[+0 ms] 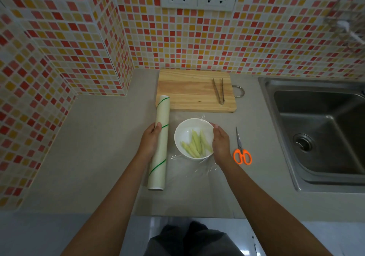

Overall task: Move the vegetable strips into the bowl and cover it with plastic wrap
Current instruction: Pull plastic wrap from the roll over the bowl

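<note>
Vegetable strips [197,144] already in white bowl [183,133], mid-desk. Left hand [151,138] fingers curled round wrap roll [161,137], steadying it. Right hand [220,139] fingers straight, pressed together against bowl's right rim, apparently smoothing plastic sheet [205,167].

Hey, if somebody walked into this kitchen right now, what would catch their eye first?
Probably the white bowl of pale green vegetable strips at the middle of the counter, sitting under loose plastic wrap, with the right hand against its rim. Just left of it, the left hand holds the long plastic wrap roll. The orange-handled scissors lie to the right, towards the sink.
</note>
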`<state>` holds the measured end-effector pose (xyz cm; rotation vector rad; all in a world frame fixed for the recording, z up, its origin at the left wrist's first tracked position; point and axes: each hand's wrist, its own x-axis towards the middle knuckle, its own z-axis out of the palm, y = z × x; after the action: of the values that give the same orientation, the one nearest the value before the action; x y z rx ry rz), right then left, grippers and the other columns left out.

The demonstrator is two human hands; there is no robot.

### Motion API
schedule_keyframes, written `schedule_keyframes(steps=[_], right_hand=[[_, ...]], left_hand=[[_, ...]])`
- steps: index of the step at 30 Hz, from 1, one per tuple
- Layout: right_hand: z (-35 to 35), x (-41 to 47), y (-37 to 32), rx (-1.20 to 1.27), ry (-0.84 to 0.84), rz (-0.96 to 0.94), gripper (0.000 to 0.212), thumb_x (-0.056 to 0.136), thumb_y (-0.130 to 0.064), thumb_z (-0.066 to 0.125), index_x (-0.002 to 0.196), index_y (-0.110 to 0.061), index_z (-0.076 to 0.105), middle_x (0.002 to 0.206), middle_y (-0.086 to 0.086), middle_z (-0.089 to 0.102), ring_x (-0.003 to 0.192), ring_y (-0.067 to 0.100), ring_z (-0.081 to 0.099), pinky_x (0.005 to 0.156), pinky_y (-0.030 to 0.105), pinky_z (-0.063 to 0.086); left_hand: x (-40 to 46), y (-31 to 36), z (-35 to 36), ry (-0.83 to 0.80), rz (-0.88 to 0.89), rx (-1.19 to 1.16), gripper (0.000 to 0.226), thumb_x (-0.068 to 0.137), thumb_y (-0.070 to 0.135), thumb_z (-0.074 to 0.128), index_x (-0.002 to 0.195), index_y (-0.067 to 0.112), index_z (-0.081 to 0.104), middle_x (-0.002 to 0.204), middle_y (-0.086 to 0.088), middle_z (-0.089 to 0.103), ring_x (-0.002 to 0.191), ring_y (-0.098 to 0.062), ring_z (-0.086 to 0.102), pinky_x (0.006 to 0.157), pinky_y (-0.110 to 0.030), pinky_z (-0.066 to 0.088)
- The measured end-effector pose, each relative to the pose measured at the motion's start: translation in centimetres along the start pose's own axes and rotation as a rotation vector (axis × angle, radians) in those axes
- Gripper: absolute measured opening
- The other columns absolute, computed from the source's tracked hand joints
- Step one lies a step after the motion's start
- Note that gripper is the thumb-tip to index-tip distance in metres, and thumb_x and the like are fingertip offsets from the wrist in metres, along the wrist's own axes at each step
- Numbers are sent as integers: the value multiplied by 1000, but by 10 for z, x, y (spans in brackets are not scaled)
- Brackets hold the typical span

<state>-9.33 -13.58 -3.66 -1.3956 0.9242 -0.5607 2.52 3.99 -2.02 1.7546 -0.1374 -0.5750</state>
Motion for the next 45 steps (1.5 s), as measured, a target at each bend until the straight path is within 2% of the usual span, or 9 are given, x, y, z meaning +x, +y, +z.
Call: schedule_keyframes(steps=[4,11,16,29,32,36,39,42,45], right_hand=[[-1,1,1,-3,-11,-5,36,102,-17,34,111,-5,67,107,11,67,98,20,59,89,32,47],[-1,1,1,1,-16,1,35,101,-17,35,108,-9,68,102,7,67,96,19,59,86,30,47],[-2,2,1,14,-30,11,36,101,-19,35,109,-8,68,105,9,68,99,22,61,89,34,48],[-1,4,2,26,-29,3,35,101,-17,35,109,-6,67,109,15,68,100,22,60,90,35,48],[-2,3,2,21,-31,-5,35,102,-17,35,110,-6,67,108,14,67,98,20,60,87,31,48],[-5,2,2,-1,-38,-28,35,102,-17,34,110,-6,67,105,11,66,98,20,60,86,30,47],[-5,3,1,-19,-35,-30,35,102,-17,35,110,-6,67,108,13,67,97,20,59,83,27,46],[-6,4,0,-40,-36,-38,35,102,-18,36,112,-6,67,108,12,67,97,18,60,79,23,47],[-7,5,-3,-47,-35,-41,32,101,-18,38,109,-8,68,103,5,67,97,16,60,85,27,48]], left_hand=[[0,-4,-6,20,1,-18,27,100,29,42,96,9,60,88,-11,56,80,-18,50,73,-31,38],[3,-5,-11,16,-36,-64,28,100,29,42,88,12,61,82,-8,59,78,-18,52,74,-32,40],[2,-7,-13,18,-81,-133,30,99,28,44,77,18,62,71,-3,60,64,-15,53,64,-29,43],[3,-8,-17,39,-240,-271,35,98,33,45,78,13,64,62,-7,64,60,-23,57,61,-31,47],[2,-7,-16,-9,-246,-236,36,93,43,51,82,13,67,72,-9,64,64,-23,58,65,-33,47],[2,-9,-14,-47,-158,-229,21,92,32,57,91,14,67,78,-8,64,67,-22,57,64,-30,47],[3,-11,-14,-21,-163,-241,29,93,31,57,111,9,62,88,-8,64,74,-22,59,70,-32,49],[4,-10,-14,-24,-179,-250,33,93,30,57,117,9,58,92,-8,65,76,-21,60,71,-33,50],[4,-11,-12,-33,-163,-246,35,92,29,58,121,10,55,100,-8,65,78,-19,61,73,-33,50]])
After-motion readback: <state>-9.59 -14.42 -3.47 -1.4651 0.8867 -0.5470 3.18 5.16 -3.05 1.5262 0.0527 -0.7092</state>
